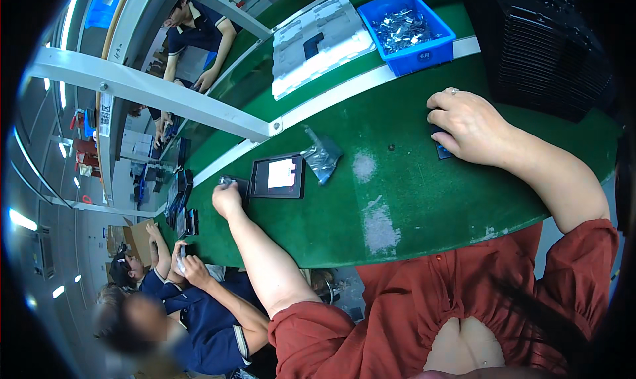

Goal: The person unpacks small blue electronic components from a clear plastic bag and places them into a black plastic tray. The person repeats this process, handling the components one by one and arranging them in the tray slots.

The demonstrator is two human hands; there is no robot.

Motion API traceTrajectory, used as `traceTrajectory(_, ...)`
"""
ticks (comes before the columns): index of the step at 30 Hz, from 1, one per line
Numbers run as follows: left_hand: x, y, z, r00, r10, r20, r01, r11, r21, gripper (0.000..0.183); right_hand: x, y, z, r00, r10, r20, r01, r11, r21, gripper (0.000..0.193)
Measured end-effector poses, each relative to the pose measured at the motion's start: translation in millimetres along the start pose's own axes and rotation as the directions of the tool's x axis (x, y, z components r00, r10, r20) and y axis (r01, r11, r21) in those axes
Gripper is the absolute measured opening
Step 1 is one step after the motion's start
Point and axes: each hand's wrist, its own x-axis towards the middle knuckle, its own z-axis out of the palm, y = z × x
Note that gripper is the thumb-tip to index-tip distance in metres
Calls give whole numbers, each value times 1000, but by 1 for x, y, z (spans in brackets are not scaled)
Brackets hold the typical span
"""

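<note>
My left hand (227, 199) reaches out to the left, its fingers closed at a dark box part (244, 192). A small greyish, shiny thing (228, 181) shows at those fingertips; its kind is unclear. Right beside lies an open black tray-like box (278, 177) with a white and pinkish insert inside. A clear plastic bag (322, 158) with something dark in it lies against that box. My right hand (467, 126) rests on the green tabletop with curled fingers. Below its thumb pokes out a small dark blue piece (442, 152), mostly covered by the hand.
A blue bin (419, 55) full of small metal parts stands at the back, next to a white moulded tray (321, 44). Stacked black trays (543, 48) rise at the far right. A white metal frame (165, 94) crosses the left. Co-workers sit at left (218, 313) and across the table.
</note>
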Motion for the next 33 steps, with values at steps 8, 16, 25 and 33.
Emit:
traceTrajectory(8, -67, 110, -74, 830, 224, -511, -556, 406, -725, 7, 4, -9, -5, 999, 36, 15, -39, 864, 501, 20)
traceTrajectory(16, -200, 221, -118, 40, 800, -599, -850, -288, -441, 16, -2, -22, -10, 954, 63, 295, -244, -413, 877, 51)
traceTrajectory(25, -209, 221, -75, 348, 920, -178, -218, -106, -970, 34, 4, -14, -4, 927, 286, 241, -235, -55, 970, 22)
traceTrajectory(33, -213, 215, -63, 658, 739, 143, 26, 167, -986, 28, -6, -46, 9, 949, 219, 225, -278, 250, 928, 14)
